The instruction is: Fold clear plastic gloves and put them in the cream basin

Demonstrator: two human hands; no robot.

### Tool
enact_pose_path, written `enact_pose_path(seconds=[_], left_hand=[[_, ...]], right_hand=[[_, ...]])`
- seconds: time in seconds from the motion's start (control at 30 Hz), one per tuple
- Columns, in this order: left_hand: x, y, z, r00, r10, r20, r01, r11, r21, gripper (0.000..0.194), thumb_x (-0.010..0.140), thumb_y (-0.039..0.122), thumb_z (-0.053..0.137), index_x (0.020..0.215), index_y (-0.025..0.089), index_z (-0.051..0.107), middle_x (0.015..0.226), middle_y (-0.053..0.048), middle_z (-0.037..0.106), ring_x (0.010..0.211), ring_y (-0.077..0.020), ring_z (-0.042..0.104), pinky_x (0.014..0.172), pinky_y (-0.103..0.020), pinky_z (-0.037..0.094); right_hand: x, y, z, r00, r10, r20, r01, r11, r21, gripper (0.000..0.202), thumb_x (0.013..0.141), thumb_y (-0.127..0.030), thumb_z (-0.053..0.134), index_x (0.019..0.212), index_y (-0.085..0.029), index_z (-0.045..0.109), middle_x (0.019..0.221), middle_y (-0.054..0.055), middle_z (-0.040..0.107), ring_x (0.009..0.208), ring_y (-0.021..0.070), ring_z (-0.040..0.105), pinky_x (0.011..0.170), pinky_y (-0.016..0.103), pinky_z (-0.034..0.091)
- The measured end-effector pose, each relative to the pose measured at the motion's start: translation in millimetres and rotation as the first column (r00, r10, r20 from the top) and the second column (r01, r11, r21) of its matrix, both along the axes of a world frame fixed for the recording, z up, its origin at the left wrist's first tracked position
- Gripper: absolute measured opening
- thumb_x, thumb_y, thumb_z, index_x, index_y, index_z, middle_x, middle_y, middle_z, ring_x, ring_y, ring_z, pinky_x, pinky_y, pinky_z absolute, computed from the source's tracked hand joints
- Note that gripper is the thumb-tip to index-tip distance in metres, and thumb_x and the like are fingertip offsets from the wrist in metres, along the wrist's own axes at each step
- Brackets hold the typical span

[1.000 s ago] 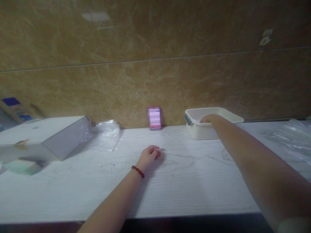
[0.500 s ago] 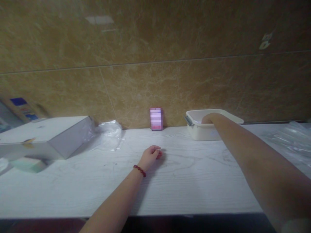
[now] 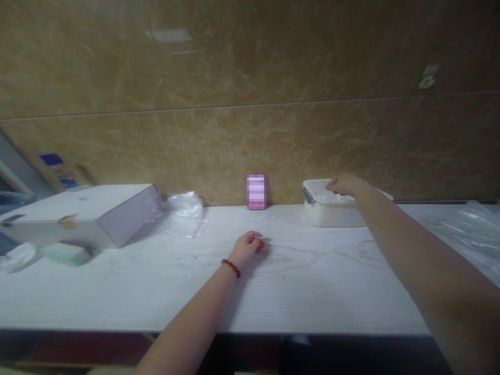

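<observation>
Left hand same as before: on the table, half open, fingers loosely curled. We've raised the right hand from inside the cream bin to rim level, fingers angled down; can't tell if it's gripping anything. Bin's near the wall.

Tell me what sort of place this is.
Probably an indoor workspace: a long white table stands against a stone-look tiled wall, with a cream bin on it.
</observation>
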State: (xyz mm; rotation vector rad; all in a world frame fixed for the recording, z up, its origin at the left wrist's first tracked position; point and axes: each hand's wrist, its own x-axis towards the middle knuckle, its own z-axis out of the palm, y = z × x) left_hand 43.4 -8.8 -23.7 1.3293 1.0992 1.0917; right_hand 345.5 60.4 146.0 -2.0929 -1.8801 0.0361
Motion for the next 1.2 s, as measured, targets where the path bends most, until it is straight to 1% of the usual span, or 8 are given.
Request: enact_pose_path(seconds=[0.1,0.23,0.47,0.67,0.87,1.0,1.13,1.2], left_hand=[[-3,1,-2.5,1.000,0.011,-0.016,-0.011,1.000,0.021,0.012,0.070,0.017,0.050,0.080,0.013,0.054,0.065,-0.005,0.061,0.058,-0.0103,0.057,0.055,-0.022,0.045],[-7,2,-4.8,0.998,0.024,-0.063,-0.020,0.998,0.063,0.014,0.071,0.019,0.048,0.082,0.013,0.054,0.066,-0.005,0.062,0.059,-0.0109,0.058,0.054,-0.021,0.045],[-15,1,-0.8,0.973,0.090,-0.211,-0.055,0.984,0.169,0.019,0.073,0.021,0.043,0.085,0.014,0.055,0.068,-0.004,0.063,0.058,-0.0108,0.057,0.053,-0.021,0.044],[-28,2,10.1,0.894,0.270,-0.357,-0.130,0.920,0.370,0.019,0.071,0.024,0.047,0.085,0.015,0.057,0.079,-0.006,0.063,0.072,-0.0134,0.058,0.067,-0.024,0.044],[-67,11,28.2,0.710,0.470,-0.525,-0.210,0.853,0.479,0.023,0.071,0.022,0.046,0.090,0.016,0.058,0.087,-0.005,0.063,0.077,-0.0134,0.057,0.070,-0.023,0.044],[-117,25,40.4,0.480,0.564,-0.672,-0.340,0.826,0.451,0.027,0.072,0.021,0.044,0.096,0.016,0.056,0.092,-0.005,0.062,0.080,-0.0144,0.057,0.073,-0.023,0.042],[-166,33,35.9,0.169,0.639,-0.750,-0.512,0.708,0.487,0.035,0.072,0.034,0.046,0.102,0.018,0.054,0.102,-0.009,0.057,0.094,-0.0220,0.052,0.079,-0.030,0.039],[-182,35,27.7,0.122,0.601,-0.790,-0.556,0.701,0.447,0.052,0.066,0.049,0.048,0.107,0.018,0.050,0.107,-0.012,0.053,0.096,-0.0259,0.050,0.077,-0.033,0.039]], right_hand=[[-17,-27,-1.1,0.999,0.011,-0.051,-0.012,1.000,-0.010,0.020,0.063,-0.032,0.056,0.064,-0.014,0.064,0.054,0.002,0.059,0.048,0.0117,0.052,0.046,0.021,0.036],[-46,-58,-20.6,0.989,0.110,-0.098,-0.106,0.993,0.048,0.026,0.063,-0.041,0.055,0.063,-0.016,0.062,0.054,0.002,0.059,0.048,0.0111,0.051,0.043,0.020,0.033],[-108,-75,-77.9,0.935,0.312,-0.171,-0.307,0.950,0.055,0.021,0.072,-0.030,0.046,0.066,-0.016,0.060,0.063,0.004,0.061,0.059,0.0135,0.054,0.052,0.022,0.037],[-140,-80,-136.2,0.819,0.534,-0.209,-0.442,0.820,0.363,0.023,0.078,-0.025,0.038,0.080,-0.017,0.059,0.082,0.005,0.061,0.080,0.0143,0.053,0.074,0.025,0.038],[-134,-74,-157.4,0.799,0.508,-0.323,-0.415,0.854,0.314,0.018,0.074,-0.030,0.044,0.074,-0.019,0.057,0.073,0.002,0.060,0.069,0.0139,0.054,0.065,0.025,0.040],[-132,-73,-155.8,0.784,0.487,-0.386,-0.389,0.869,0.307,0.017,0.072,-0.033,0.045,0.071,-0.019,0.056,0.069,0.001,0.059,0.064,0.0129,0.053,0.061,0.024,0.039],[-133,-74,-155.9,0.752,0.463,-0.469,-0.358,0.885,0.299,0.019,0.072,-0.036,0.044,0.073,-0.020,0.055,0.068,0.000,0.059,0.063,0.0125,0.053,0.059,0.024,0.039],[-133,-75,-155.8,0.738,0.456,-0.498,-0.351,0.889,0.295,0.020,0.072,-0.036,0.043,0.074,-0.020,0.055,0.068,0.000,0.059,0.064,0.0127,0.053,0.060,0.024,0.040]])
